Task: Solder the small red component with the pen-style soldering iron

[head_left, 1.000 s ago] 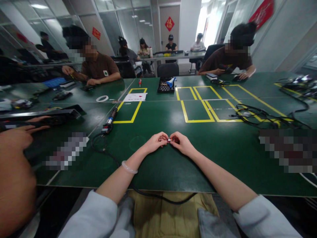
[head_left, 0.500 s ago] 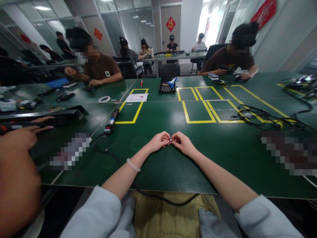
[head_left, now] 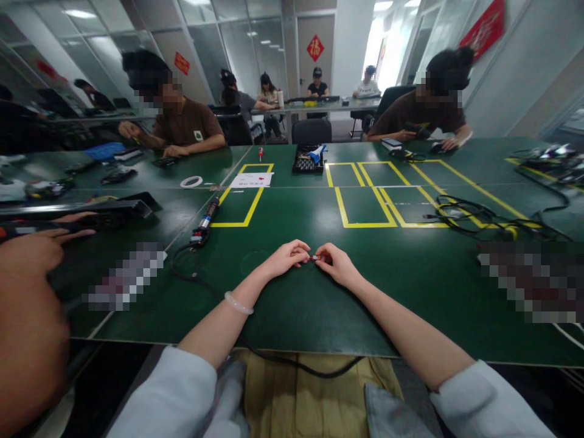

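Observation:
Between my two hands, low over the green table, is a small part with orange-red and silver on it, too small to name. My right hand pinches it between thumb and fingertips. On its left side my left hand is curled, thumb and fingertips close together right beside the part's end. Whether these fingertips touch the part or hold some tiny piece of their own, I cannot tell.
Left of my hands lies a cylindrical electric screwdriver with a black cable. Beyond are a paper sheet, tape roll, black tray and red-handled screwdriver. Coiled cables lie right. A neighbour's arm reaches in from the left.
My left hand has drawn slightly left, and its fingertips are a little farther from the right hand's. The right hand stays in place, with more of the small part showing.

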`<state>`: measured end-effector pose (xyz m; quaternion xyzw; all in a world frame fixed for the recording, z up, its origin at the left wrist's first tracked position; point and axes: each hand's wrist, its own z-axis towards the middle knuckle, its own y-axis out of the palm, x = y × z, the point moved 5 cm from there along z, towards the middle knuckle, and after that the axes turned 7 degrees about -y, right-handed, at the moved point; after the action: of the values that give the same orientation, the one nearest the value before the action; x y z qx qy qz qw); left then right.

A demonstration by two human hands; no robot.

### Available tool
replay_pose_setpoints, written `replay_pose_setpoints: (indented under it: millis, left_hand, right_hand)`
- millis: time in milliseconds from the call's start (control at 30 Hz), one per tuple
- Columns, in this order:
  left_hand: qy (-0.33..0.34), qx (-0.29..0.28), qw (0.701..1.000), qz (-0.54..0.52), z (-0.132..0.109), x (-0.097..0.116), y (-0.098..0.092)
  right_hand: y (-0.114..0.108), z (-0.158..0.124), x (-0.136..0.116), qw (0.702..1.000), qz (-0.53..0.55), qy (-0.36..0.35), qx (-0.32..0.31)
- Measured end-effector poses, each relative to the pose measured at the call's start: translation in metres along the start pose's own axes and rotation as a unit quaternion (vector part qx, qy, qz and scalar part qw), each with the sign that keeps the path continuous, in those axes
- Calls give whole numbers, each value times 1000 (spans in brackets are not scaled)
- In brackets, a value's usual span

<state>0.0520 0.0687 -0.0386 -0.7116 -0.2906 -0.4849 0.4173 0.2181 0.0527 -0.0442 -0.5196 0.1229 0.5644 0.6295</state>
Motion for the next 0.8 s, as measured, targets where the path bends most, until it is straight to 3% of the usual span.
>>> replay_pose_setpoints:
  millis: [100,167,300,400,500,600,800]
  left_hand:
    - [23,87,991,100,-4,-5,-46]
    - [22,178,960,214,-13,-12,-90]
    - [-102,359,822,430,-52,-37,-184]
    - [-222,393,752,480,-82,-59,-232]
    - [-289,365,736,491,-98,-76,-258]
    - [-296,335,744,497,-100,-84,-272]
    - [-283,329,760,485,-94,-77,-272]
  right_hand:
    - [0,0,0,1000,9,3,-4]
    - [0,0,1,1000,10,9,-5]
    - [1,1,1,1000,9,13,-9]
    - [0,2,-1,1000,8,10,-10]
    - [-1,3,-2,1000,3,4,-8]
    - [-1,3,-4,1000,3,4,-10]
    - [-2,3,-5,1000,3,13,-11]
